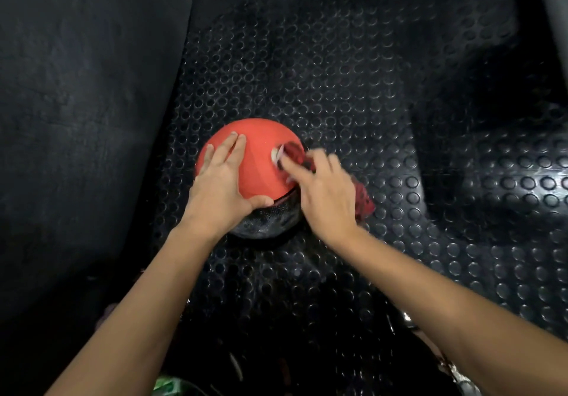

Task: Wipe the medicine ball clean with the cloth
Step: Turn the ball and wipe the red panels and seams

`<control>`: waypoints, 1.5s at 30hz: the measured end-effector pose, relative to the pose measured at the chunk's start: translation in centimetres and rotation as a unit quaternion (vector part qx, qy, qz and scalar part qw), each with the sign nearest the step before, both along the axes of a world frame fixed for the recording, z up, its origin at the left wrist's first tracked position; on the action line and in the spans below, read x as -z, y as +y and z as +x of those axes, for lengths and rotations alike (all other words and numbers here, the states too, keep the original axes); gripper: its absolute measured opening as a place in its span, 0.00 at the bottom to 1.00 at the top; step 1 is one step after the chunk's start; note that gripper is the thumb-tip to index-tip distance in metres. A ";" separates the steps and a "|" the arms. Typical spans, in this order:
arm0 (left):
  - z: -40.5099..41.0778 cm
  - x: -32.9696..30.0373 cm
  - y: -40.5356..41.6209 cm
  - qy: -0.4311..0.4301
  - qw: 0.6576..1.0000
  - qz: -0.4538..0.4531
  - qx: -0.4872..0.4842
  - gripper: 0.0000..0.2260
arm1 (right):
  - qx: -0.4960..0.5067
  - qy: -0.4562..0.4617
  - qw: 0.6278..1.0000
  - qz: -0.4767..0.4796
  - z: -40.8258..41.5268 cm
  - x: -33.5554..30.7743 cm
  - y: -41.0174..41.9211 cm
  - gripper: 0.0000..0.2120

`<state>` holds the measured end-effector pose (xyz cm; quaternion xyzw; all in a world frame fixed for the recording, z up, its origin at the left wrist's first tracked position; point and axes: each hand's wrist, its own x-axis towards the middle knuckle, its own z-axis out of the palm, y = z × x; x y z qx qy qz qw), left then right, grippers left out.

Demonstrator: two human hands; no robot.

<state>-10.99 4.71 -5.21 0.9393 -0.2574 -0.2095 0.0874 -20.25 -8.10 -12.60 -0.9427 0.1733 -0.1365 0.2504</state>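
Observation:
A medicine ball (258, 165), orange-red on top and glossy black below, sits on the studded black rubber floor in the middle of the view. My left hand (219, 186) lies flat on its left side, fingers straight, thumb along the seam. My right hand (322, 192) holds a dark red cloth (364, 200) against the ball's right side. Part of the cloth shows by my fingertips at the top right of the ball, the rest bunches out under my palm. The hand and cloth are motion-blurred.
Studded black rubber mat (399, 119) covers the floor around the ball. A smooth dark mat or pad (76, 103) rises on the left. Something green (167, 386) pokes in at the bottom edge, and dark clutter lies near my right forearm (455, 365).

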 end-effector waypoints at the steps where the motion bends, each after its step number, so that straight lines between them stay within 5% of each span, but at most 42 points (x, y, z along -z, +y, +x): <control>1: -0.1 0.1 0.0 -0.002 1.000 0.003 0.001 0.52 | 0.039 0.014 0.999 0.016 1.3 -0.4 -0.7 0.20; 3: -0.1 0.1 -0.1 0.000 1.000 0.010 0.000 0.52 | 0.068 0.041 0.996 0.044 2.3 -0.8 -0.8 0.19; 8: 0.1 0.0 -0.1 0.006 1.000 -0.003 -0.010 0.51 | -0.054 -0.020 0.998 -0.032 -0.3 -1.3 1.0 0.21; 13: -0.3 -0.1 -0.7 0.004 1.000 0.022 0.000 0.51 | 0.007 0.059 0.998 -0.012 3.9 -2.4 -1.2 0.18; 19: -0.4 -0.4 -0.9 0.011 1.000 0.021 -0.012 0.50 | -0.061 0.022 0.998 -0.023 1.5 -2.3 -0.7 0.20; 25: -1.1 -0.4 -1.5 0.009 0.999 0.037 -0.007 0.51 | 0.069 0.161 0.961 0.216 5.5 0.6 -5.1 0.23; 31: -1.2 -0.3 -1.9 0.001 0.999 0.054 0.003 0.51 | 0.068 0.071 0.980 0.172 1.1 -1.0 -1.7 0.21; 38: -1.6 -0.2 -2.3 -0.005 0.998 0.057 0.006 0.51 | 0.125 0.178 0.929 0.298 3.4 1.5 -5.0 0.21; 45: -1.9 -0.3 -2.2 -0.003 0.997 0.070 0.015 0.50 | 0.071 0.092 0.976 0.186 1.3 -2.1 -2.1 0.21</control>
